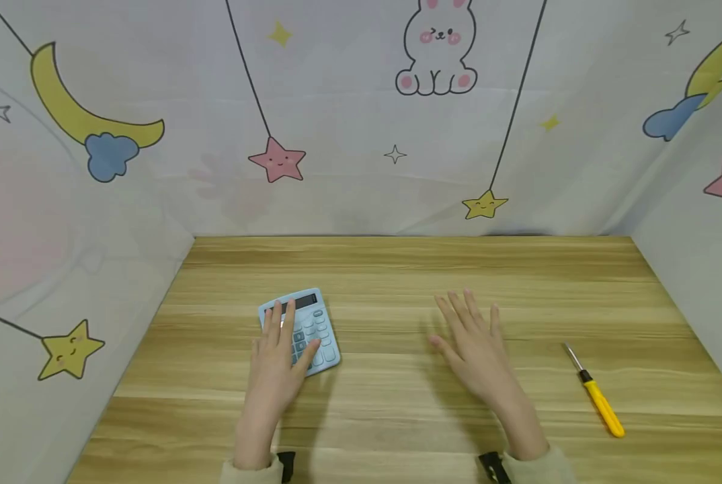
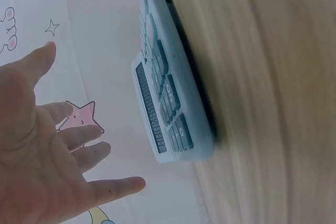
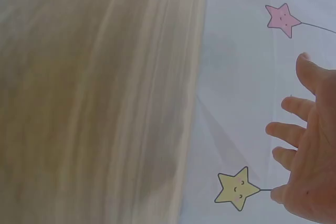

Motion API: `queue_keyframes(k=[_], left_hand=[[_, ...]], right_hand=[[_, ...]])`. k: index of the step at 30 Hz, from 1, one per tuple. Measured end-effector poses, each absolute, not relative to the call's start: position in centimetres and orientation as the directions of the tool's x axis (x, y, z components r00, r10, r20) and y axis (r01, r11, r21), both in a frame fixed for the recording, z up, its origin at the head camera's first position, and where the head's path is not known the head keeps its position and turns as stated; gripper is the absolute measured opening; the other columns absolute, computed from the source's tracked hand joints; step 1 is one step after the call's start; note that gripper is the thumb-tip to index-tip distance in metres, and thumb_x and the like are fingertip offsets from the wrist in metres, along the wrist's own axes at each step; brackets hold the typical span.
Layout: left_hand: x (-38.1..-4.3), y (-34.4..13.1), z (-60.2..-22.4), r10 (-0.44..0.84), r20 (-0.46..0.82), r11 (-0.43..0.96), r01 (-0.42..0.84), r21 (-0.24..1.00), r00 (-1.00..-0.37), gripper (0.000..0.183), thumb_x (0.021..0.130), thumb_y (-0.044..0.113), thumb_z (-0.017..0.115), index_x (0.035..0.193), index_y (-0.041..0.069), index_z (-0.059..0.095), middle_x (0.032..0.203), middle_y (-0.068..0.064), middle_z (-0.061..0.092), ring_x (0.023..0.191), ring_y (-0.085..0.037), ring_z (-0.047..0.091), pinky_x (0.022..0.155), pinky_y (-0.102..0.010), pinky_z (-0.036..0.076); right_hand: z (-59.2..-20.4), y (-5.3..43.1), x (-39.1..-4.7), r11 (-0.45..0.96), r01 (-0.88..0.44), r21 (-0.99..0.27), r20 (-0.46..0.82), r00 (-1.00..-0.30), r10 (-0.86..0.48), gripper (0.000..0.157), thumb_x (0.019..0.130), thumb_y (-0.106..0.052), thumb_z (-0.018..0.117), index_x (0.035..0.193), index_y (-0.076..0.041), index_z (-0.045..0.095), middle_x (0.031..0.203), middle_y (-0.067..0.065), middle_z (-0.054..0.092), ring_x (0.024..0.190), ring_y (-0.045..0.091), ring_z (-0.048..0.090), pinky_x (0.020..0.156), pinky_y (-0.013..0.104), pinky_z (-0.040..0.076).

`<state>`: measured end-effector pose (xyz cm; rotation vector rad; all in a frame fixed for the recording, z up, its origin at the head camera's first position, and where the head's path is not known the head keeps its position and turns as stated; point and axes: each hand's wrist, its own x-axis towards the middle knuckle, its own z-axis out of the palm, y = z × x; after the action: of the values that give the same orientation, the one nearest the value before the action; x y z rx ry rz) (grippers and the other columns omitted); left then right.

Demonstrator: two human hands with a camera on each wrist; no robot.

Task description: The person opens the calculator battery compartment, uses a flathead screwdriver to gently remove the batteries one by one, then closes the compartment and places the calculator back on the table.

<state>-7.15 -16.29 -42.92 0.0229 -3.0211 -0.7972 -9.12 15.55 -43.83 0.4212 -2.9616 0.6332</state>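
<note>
A light blue calculator (image 1: 320,323) lies on the left half of the table, its dark display at the far end. Over it my left hand (image 1: 274,366) hovers with fingers spread, hiding part of the keys and display. In the left wrist view a gap separates the palm and fingers (image 2: 86,158) from the calculator (image 2: 173,87). My right hand (image 1: 478,353) is held above the wood right of centre, fingers spread and holding nothing. The right wrist view shows that same hand (image 3: 310,140) raised off the surface. Nearest to it lies a screwdriver (image 1: 603,407) with a yellow handle, farther right.
The wooden table (image 1: 385,403) is enclosed at the back and both sides by white fabric (image 1: 349,202) printed with stars, moons and a rabbit. Black straps (image 1: 493,465) sit at the wrists by the light sleeves (image 1: 539,467).
</note>
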Motion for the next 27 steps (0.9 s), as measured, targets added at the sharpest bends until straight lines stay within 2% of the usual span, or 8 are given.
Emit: queue_keyframes(k=[12,20,27], left_hand=[[-7.4,-16.9,-43.1,-0.043,0.036,0.839,-0.017,0.544,-0.998,0.08,0.097,0.043,0.052,0.156,0.02,0.003,0.162,-0.015,0.006,0.149,-0.038,0.004,0.112,-0.069,0.016],[-7.4,-17.3,-43.2,-0.045,0.041,0.786,-0.01,0.619,-0.998,0.079,0.097,0.042,0.052,0.156,0.017,0.006,0.162,-0.014,0.006,0.149,-0.037,0.006,0.116,-0.062,0.015],[-7.5,-17.5,-43.2,-0.052,0.02,0.76,-0.026,0.649,-0.998,0.079,0.097,0.041,0.052,0.156,0.017,0.004,0.163,-0.012,0.004,0.15,-0.035,0.005,0.118,-0.059,0.014]], right_hand=[[-43.4,13.7,-9.5,0.854,-0.308,-0.42,0.158,-0.951,-0.266,0.067,0.098,-0.047,0.047,0.154,-0.028,0.018,0.16,0.007,0.022,0.15,0.032,0.007,0.118,0.058,-0.011],[-43.5,13.0,-9.3,0.838,-0.314,-0.447,0.164,-0.949,-0.268,0.066,0.098,-0.044,0.049,0.154,-0.024,0.022,0.16,0.007,0.02,0.15,0.031,0.007,0.118,0.056,-0.013],[-43.7,12.6,-9.3,0.833,-0.317,-0.454,0.151,-0.948,-0.279,0.064,0.098,-0.045,0.048,0.153,-0.023,0.023,0.16,0.007,0.019,0.151,0.028,0.005,0.118,0.058,-0.008]])
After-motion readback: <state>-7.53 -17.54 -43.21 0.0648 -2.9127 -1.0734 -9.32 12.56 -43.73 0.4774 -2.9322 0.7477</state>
